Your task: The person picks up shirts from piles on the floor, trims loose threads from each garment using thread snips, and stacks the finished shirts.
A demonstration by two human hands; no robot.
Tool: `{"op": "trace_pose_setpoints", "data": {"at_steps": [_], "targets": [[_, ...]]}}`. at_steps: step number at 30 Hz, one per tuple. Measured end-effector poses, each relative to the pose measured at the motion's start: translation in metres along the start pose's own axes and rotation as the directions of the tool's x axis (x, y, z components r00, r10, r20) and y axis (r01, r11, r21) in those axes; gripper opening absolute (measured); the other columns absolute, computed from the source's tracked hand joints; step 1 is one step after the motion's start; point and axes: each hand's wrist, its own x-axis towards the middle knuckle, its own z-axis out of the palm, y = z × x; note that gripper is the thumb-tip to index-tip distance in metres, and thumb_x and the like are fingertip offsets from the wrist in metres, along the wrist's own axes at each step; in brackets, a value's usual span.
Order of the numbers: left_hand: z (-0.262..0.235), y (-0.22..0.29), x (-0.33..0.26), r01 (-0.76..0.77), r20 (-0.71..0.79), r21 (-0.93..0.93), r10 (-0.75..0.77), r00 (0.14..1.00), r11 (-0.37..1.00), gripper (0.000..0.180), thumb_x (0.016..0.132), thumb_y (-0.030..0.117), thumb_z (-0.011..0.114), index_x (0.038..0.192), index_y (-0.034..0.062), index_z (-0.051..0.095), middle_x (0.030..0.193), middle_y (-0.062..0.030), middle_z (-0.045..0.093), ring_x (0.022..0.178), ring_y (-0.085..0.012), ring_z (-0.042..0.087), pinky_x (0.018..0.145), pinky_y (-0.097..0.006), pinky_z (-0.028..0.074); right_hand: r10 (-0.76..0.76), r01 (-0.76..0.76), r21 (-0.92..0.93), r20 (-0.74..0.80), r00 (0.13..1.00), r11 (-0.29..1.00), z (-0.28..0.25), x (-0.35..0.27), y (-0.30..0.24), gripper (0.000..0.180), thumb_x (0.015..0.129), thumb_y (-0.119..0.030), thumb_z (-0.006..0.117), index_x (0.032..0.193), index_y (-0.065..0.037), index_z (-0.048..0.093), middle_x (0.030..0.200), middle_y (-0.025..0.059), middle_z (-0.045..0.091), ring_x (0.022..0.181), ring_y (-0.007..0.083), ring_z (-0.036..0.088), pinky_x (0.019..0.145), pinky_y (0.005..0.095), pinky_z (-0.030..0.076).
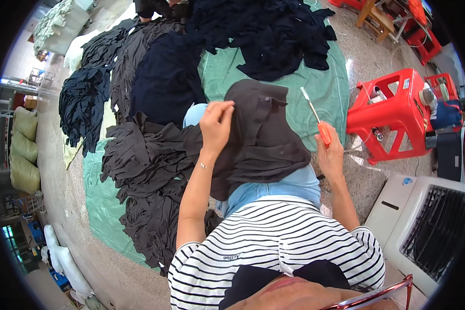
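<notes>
A dark grey-brown garment lies across my lap, its buttoned placket facing up and its collar end toward the far side. Over the garment's left part, my left hand is raised with its fingertips pinched together; whatever they hold, if anything, is too small to make out. To the right of the garment, my right hand is closed around the orange handle of a slim tool. The tool's thin metal shaft points up and away, ending in a pale, narrow tip that touches nothing.
Heaps of grey-brown garments lie at my left, with navy piles and black piles farther off on a green sheet. A red plastic stool stands at right, near a white air cooler. Another person's hands show at the far edge.
</notes>
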Motion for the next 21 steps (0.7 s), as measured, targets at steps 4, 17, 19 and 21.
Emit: {"op": "trace_pose_setpoints", "data": {"at_steps": [4,17,19,21], "targets": [[0.004,0.032,-0.031,0.018,0.218,-0.088,0.002,0.976,0.996,0.021,0.083,-0.003,0.069,0.103,0.0035,0.069,0.092,-0.0108,0.063,0.077,-0.026,0.065,0.068,-0.032,0.051,0.128,-0.124,-0.031,0.238,0.963,0.992,-0.031,-0.015,-0.033,0.035,0.092,-0.015,0.067,0.123,-0.007,0.055,0.107,0.0206,0.065,0.095,0.0417,0.064,0.077,0.043,0.051],[0.036,0.034,-0.012,-0.164,0.264,0.013,0.155,0.952,0.986,0.021,0.08,0.001,0.071,0.102,0.003,0.07,0.085,-0.0086,0.06,0.071,-0.0231,0.065,0.065,-0.032,0.053,-0.001,0.045,-0.114,0.359,0.933,0.993,-0.031,-0.036,-0.063,0.035,0.093,-0.024,0.065,0.121,-0.007,0.052,0.105,0.0194,0.065,0.086,0.0422,0.065,0.068,0.0478,0.052],[0.029,0.035,-0.008,0.151,0.351,-0.185,-0.078,0.933,0.971,0.018,0.08,0.001,0.07,0.098,0.0007,0.071,0.083,-0.0086,0.064,0.069,-0.0181,0.066,0.064,-0.028,0.054,0.001,0.044,-0.117,0.357,0.934,0.992,-0.032,-0.036,-0.065,0.034,0.093,-0.024,0.065,0.12,-0.006,0.052,0.103,0.0192,0.066,0.085,0.0417,0.065,0.067,0.0477,0.052],[0.028,0.036,-0.007,0.179,0.362,-0.19,-0.101,0.927,0.965,0.015,0.081,-0.001,0.068,0.095,-0.0006,0.072,0.085,-0.0084,0.066,0.069,-0.0142,0.066,0.064,-0.025,0.053,0.037,0.016,-0.131,0.391,0.92,0.991,-0.031,-0.036,-0.068,0.031,0.092,-0.024,0.065,0.114,-0.006,0.053,0.097,0.0187,0.067,0.08,0.0414,0.066,0.063,0.0477,0.051]]}}
